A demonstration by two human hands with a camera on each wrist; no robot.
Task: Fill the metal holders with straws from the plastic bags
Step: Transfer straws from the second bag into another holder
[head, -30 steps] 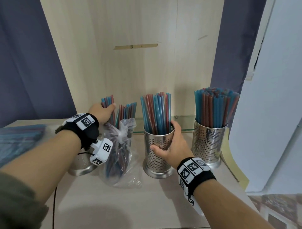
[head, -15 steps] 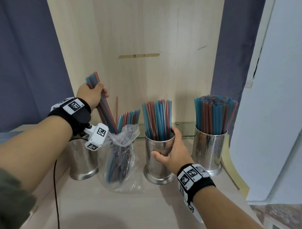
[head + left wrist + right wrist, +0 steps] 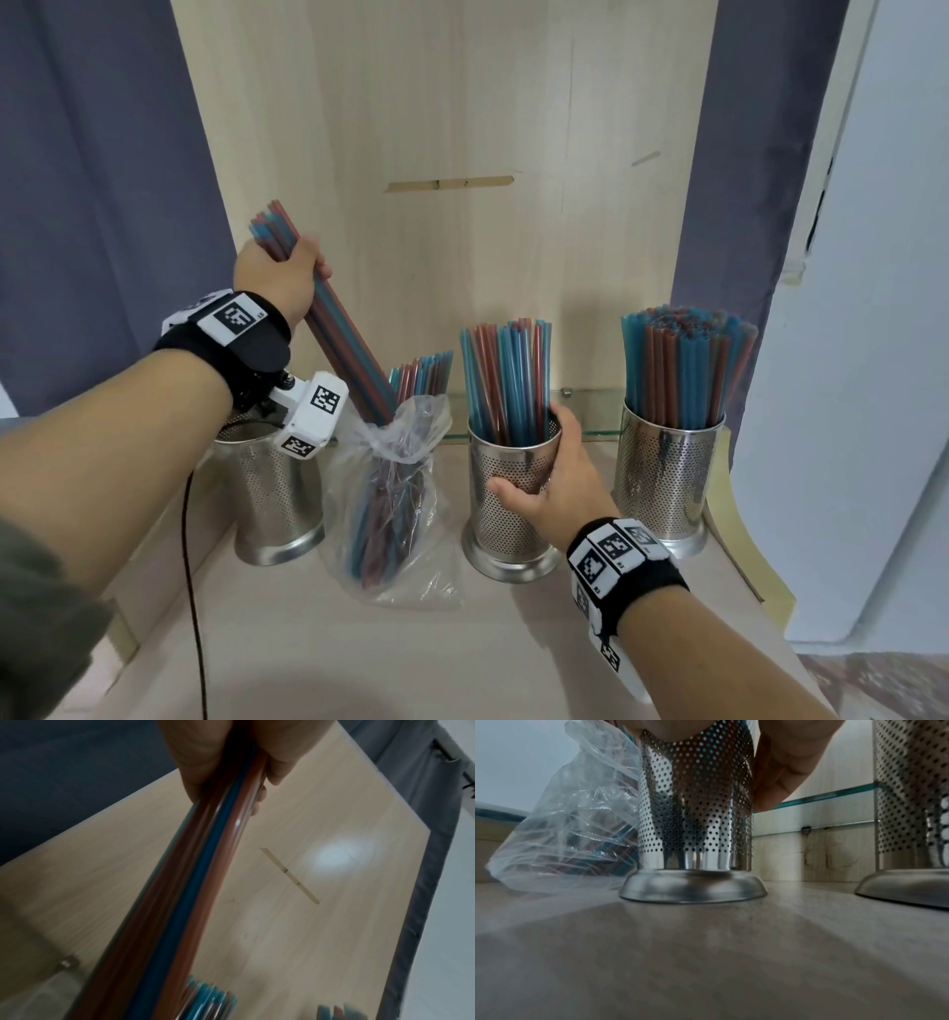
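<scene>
Right holder (image 3: 670, 478) packed, middle holder (image 3: 511, 493) part-full and gripped by right hand (image 3: 552, 483), left holder (image 3: 272, 493) looks empty; left hand (image 3: 277, 277) clutches a straw bunch (image 3: 339, 329), tips in the bag (image 3: 395, 503), more straws left inside.

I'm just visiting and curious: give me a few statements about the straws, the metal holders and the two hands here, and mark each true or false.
1. The left hand grips a bundle of red and blue straws. True.
2. The bundle's lower ends have fully left the clear plastic bag. False: they still reach into its mouth.
3. The right hand grips the middle perforated metal holder. True.
4. The rightmost perforated metal holder stands empty. False: it is packed with straws.
5. The middle holder lies on its side. False: it stands upright.
</scene>
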